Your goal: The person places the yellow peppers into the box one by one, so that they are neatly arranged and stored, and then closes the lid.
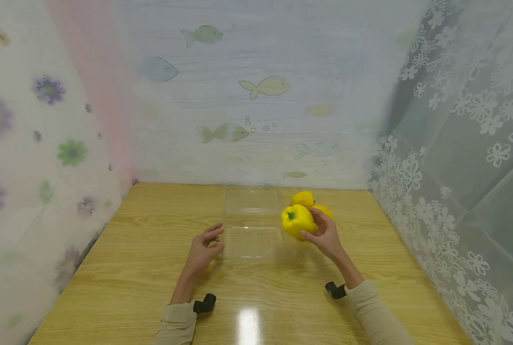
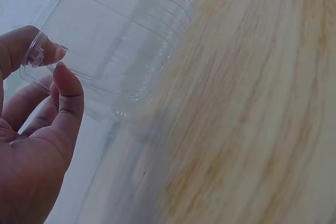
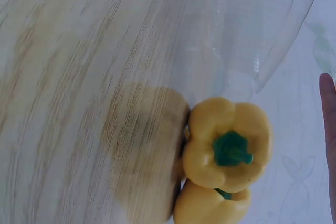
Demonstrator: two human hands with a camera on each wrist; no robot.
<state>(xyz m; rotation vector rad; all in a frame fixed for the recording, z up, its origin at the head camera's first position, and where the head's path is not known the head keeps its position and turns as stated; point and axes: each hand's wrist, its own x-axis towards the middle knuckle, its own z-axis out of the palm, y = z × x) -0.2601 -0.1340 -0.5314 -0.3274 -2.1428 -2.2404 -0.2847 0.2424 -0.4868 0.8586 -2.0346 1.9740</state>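
My right hand grips a yellow pepper between thumb and fingers, by the right side of the clear plastic box. The skin looks slick, so a loose hold could let it slip and roll. Two other peppers sit close behind; my knuckles could knock them away. My left hand pinches the box's rim at a corner; squeezing hard could buckle such thin-looking plastic.

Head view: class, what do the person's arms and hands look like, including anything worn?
The person wears beige fabric sleeves, with a black, bent, tube-like piece at each sleeve's end. The left hand and right hand are bare, without gloves.
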